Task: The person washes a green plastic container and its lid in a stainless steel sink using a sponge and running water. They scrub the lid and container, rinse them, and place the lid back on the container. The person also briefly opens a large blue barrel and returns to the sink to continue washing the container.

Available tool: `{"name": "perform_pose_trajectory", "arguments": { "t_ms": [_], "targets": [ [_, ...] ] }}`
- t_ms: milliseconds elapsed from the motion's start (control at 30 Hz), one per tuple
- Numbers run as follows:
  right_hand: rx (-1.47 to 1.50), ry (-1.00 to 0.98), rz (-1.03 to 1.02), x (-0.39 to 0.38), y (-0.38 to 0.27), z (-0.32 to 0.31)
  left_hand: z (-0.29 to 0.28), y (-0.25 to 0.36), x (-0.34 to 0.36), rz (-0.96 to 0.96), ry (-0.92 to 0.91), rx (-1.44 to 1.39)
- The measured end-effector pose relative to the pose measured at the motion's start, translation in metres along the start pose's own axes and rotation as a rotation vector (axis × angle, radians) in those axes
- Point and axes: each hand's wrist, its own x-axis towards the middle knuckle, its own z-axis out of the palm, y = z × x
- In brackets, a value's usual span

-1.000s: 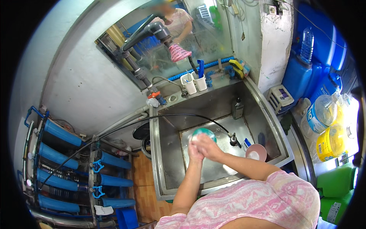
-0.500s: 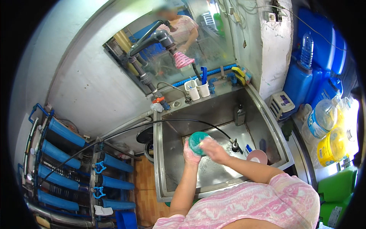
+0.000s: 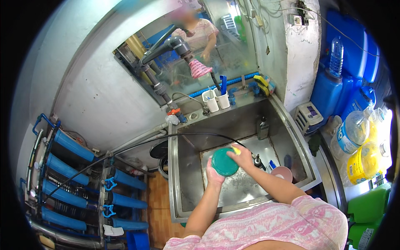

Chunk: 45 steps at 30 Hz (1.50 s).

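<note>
Over the steel sink (image 3: 172, 183), my left hand (image 3: 215, 174) grips the side of a round, soapy green lid-like dish (image 3: 223, 163). My right hand (image 3: 242, 157) is closed on a yellow sponge (image 3: 236, 150) at the dish's upper right edge. A black hose (image 3: 200, 133) arches behind my hands down to a dark nozzle (image 3: 257, 160) at my right hand's side. A pink bowl (image 3: 282, 172) lies partly behind my right forearm, near a small blue object (image 3: 272, 165). A dark bottle (image 3: 262, 128) stands in the sink's back right corner.
Two white holders (image 3: 210, 102), a red-handled valve (image 3: 173, 112) and yellow sponges (image 3: 261, 83) line the back ledge below a mirror (image 3: 233, 50). Blue filter housings (image 3: 66, 166) fill the left. Blue containers (image 3: 323, 100), large plastic bottles (image 3: 360, 162) and green jugs (image 3: 366, 199) crowd the right.
My hands have drawn apart to either side of the green dish, exposing its face. The yellow sponge now shows in my right hand, which has moved up and right.
</note>
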Motion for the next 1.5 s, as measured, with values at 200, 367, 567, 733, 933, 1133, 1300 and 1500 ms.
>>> {"name": "perform_pose_trajectory", "arguments": {
  "t_ms": [200,367,567,733,933,1133,1300,1500],
  "targets": [
    [0.322,0.024,0.162,0.006,-0.021,-0.013,-0.026,-0.032,0.005,0.033,0.352,0.804],
    [-0.254,0.041,-0.402,-0.016,-0.029,-0.023,-0.027,-0.021,0.007,-0.536,0.264,0.506],
    [-0.153,-0.472,0.031,-0.02,0.005,-0.017,-0.018,-0.006,0.005,-0.144,0.3,0.942],
    [-0.076,-0.371,-0.091,-0.004,0.023,-0.019,-0.017,-0.013,-0.002,0.319,0.199,1.704],
    [-0.159,-0.598,-0.123,-0.007,0.014,-0.014,-0.001,-0.013,-0.007,0.519,0.401,1.866],
    [-0.386,-0.135,-0.093,0.0,0.021,-0.01,-0.003,-0.033,-0.011,0.633,0.264,2.033],
    [-0.279,-0.514,-0.004,-0.015,0.021,-0.014,-0.015,-0.032,-0.005,0.662,0.438,1.953],
    [-0.318,-0.151,-0.171,0.0,0.014,-0.013,-0.028,-0.042,0.0,0.577,0.281,1.819]
  ]
}}
